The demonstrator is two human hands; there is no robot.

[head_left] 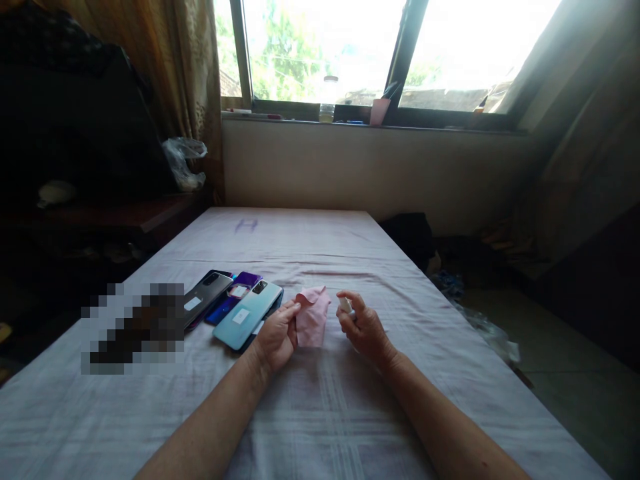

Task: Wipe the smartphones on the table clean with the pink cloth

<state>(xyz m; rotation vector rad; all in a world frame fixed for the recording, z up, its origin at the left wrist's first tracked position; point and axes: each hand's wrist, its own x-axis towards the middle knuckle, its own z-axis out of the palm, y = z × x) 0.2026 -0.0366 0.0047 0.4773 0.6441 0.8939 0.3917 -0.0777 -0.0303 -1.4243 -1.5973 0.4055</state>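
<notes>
My left hand (277, 335) pinches a small pink cloth (313, 317) and holds it up just above the bed sheet. My right hand (365, 328) is closed around a small white object (345, 305), perhaps a little bottle, held close to the cloth's right side. Left of my left hand lie several phones face down in a row: a light blue one (247, 313) nearest, then a purple one (235, 297) and a dark grey one (205, 297).
A pale checked sheet (320, 407) covers the bed. A wall and window sill (350, 117) with a bottle and pink cup lie beyond. Dark furniture with a plastic bag (185, 160) stands at left; floor clutter lies at right.
</notes>
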